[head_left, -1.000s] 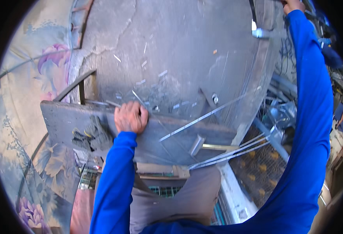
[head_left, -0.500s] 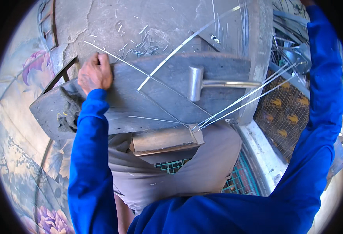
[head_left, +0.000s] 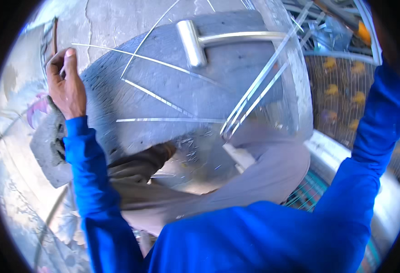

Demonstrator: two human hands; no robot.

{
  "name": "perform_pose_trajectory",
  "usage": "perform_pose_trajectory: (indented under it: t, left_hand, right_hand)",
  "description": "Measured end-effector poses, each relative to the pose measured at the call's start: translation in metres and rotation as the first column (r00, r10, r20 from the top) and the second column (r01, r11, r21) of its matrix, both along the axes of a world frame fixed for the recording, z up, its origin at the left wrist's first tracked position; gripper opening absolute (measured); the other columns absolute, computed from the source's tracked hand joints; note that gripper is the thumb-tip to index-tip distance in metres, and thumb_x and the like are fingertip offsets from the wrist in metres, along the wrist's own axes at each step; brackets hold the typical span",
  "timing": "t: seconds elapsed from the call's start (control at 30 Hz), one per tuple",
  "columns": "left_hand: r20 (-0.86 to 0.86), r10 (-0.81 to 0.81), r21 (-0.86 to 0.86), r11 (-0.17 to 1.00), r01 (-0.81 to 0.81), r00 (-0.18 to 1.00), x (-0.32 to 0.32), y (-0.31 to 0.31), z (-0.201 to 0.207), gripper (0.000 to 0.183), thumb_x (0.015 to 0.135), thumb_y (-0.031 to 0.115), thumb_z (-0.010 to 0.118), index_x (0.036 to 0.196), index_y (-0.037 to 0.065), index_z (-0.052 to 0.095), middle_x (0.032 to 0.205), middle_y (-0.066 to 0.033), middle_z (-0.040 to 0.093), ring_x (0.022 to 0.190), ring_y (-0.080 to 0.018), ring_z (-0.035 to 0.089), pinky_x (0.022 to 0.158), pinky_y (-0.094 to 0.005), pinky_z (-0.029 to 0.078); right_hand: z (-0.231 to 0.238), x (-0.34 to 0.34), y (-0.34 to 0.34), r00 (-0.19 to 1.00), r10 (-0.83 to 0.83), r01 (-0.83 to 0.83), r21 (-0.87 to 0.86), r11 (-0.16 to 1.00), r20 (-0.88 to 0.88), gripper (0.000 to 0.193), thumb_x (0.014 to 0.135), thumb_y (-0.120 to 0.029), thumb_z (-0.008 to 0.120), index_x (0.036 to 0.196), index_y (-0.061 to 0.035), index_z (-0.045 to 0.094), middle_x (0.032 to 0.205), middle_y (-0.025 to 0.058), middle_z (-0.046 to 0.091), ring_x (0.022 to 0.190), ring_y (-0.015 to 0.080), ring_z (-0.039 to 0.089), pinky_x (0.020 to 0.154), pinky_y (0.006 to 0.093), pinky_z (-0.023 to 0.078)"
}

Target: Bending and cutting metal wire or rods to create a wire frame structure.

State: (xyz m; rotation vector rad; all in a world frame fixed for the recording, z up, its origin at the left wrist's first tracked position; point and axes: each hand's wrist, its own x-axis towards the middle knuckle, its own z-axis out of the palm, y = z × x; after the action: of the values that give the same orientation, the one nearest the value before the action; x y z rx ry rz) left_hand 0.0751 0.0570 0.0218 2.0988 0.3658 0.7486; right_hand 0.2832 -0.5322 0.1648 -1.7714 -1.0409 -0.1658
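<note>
Caught the nearer left hand (head_left: 67, 86) half-curled, seemingly empty, just below one end of a thin strip (head_left: 163, 63) slanting down rightward across the board (head_left: 104, 91); couldn't read the shadowed right hand (head_left: 392, 52)!

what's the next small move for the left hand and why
Perhaps pinch the near end of the long thin strip with the left hand: in this view its thumb and curled fingers are close to that end, which juts past the edge of the wooden board. The hammer lies on the board with neither hand on it.
</note>
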Motion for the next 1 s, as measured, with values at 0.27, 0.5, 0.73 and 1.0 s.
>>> perform_pose_trajectory:
  t: [0.27,0.5,0.73,1.0]
  left_hand:
    - [0.229,-0.924,-0.074,0.296,0.952,0.305,-0.094,-0.246,0.073,0.126,0.056,0.038,0.104,0.157,0.002,0.038,0.158,-0.0251,0.044,0.147,-0.0467,0.044,0.123,-0.0554,0.036]
    - [0.105,-0.986,-0.123,0.113,0.986,0.127,-0.161,-0.281,0.050,0.084,0.075,0.057,0.090,0.127,-0.002,0.060,0.106,-0.0179,0.067,0.109,-0.0416,0.066,0.108,-0.0538,0.046]
    - [-0.128,-0.991,-0.252,0.068,0.965,0.037,-0.184,-0.265,0.036,0.045,0.081,0.031,0.082,0.108,0.002,0.059,0.102,-0.0180,0.061,0.098,-0.0419,0.061,0.086,-0.0505,0.048]
    - [-0.141,-0.982,-0.159,-0.103,0.982,-0.126,-0.132,-0.238,0.068,0.064,0.076,0.030,0.090,0.124,0.000,0.061,0.132,-0.0208,0.062,0.125,-0.0423,0.059,0.105,-0.0476,0.049]
  right_hand:
    - [0.060,-0.310,0.143,0.763,-0.646,0.637,-0.172,0.751,0.010,0.026,0.094,-0.017,0.084,0.108,0.0006,0.070,0.102,0.0047,0.070,0.094,0.0113,0.064,0.085,0.0269,0.051]
    - [0.016,-0.417,0.141,0.347,-0.645,0.867,-0.029,0.497,-0.680,0.035,0.098,-0.026,0.082,0.112,0.0015,0.065,0.099,0.0032,0.069,0.089,0.0060,0.060,0.082,0.0236,0.049]
    - [-0.034,-0.460,0.184,0.415,-0.594,0.772,-0.078,0.631,-0.689,0.170,0.051,-0.073,0.096,0.170,-0.0106,-0.009,0.172,0.0243,0.013,0.152,0.0435,0.035,0.120,0.0567,0.038]
    - [-0.035,-0.461,0.171,0.426,-0.617,0.836,0.027,0.548,-0.662,0.106,0.084,-0.020,0.074,0.169,-0.0054,0.012,0.161,0.0251,0.031,0.130,0.0285,0.051,0.109,0.0417,0.047]
